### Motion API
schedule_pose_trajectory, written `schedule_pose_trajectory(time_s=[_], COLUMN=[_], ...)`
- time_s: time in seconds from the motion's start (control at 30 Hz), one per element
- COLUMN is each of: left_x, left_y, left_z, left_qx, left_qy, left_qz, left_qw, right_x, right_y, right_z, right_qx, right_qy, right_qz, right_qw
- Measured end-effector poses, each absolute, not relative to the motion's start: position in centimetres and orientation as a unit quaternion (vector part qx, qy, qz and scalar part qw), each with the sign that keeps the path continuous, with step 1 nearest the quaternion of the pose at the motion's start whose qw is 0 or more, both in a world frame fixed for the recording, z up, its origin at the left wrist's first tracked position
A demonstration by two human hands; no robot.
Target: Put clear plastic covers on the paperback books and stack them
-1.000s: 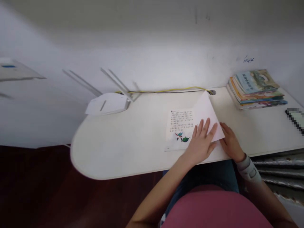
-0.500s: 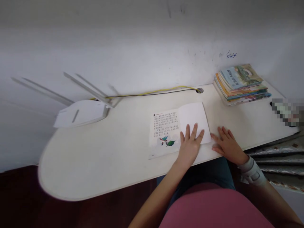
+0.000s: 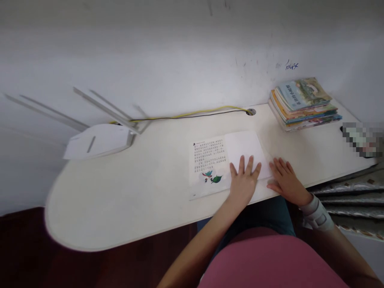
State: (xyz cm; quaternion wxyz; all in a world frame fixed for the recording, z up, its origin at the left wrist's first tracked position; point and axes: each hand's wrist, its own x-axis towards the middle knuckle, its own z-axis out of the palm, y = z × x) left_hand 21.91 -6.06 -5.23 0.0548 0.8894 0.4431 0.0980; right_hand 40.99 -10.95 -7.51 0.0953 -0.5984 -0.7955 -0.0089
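Observation:
An open book (image 3: pixel 209 154) lies flat near the front edge of the white desk. Its left page carries printed text with a dragonfly-like figure and a green leaf below; the right page (image 3: pixel 243 145) is plain white. My left hand (image 3: pixel 244 184) rests with spread fingers on the lower part of that white page, covering some of it. Just right of the book, my right hand (image 3: pixel 286 180) lies on the desk, fingers stretched out, fingertips at the page's right edge. A light grey band (image 3: pixel 317 214) wraps the right wrist.
A stack of thin picture books (image 3: pixel 304 104) stands at the back right. A white router (image 3: pixel 97 142) with several antennas sits at the left. Yellow and black cables (image 3: pixel 192 113) run along the wall into a desk hole (image 3: pixel 251 112). A pixelated dark-edged object (image 3: pixel 363 140) lies far right.
My left hand has slid slightly right across the white page. My right hand stays beside the book's right edge, its fingers a little closer together. The view has shifted slightly.

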Motion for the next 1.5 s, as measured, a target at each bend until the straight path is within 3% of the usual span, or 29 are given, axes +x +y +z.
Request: schedule_pose_trajectory(time_s=[0.87, 1.03, 1.23, 1.5], left_x=[22.7, 20.9, 11.9, 7.8], left_y=[-6.5, -5.4, -2.5, -4.7], left_z=[-5.4, -4.8, -5.9, -6.5], left_qx=[0.919, 0.938, 0.804, 0.770], left_qy=[0.386, 0.334, 0.559, 0.586], left_qz=[0.080, 0.084, 0.194, 0.222], left_qw=[0.000, 0.043, 0.068, 0.119], right_x=[41.5, 42.1, 39.8, 33.2], right_y=[-9.4, -9.4, -9.8, -9.3], right_z=[-7.0, -7.3, -5.7, -5.0], right_qx=[-0.633, -0.633, -0.630, -0.580], right_qy=[-0.768, -0.769, -0.763, -0.808], right_qz=[-0.072, -0.070, -0.108, -0.036], right_qw=[0.057, 0.061, 0.100, 0.094])
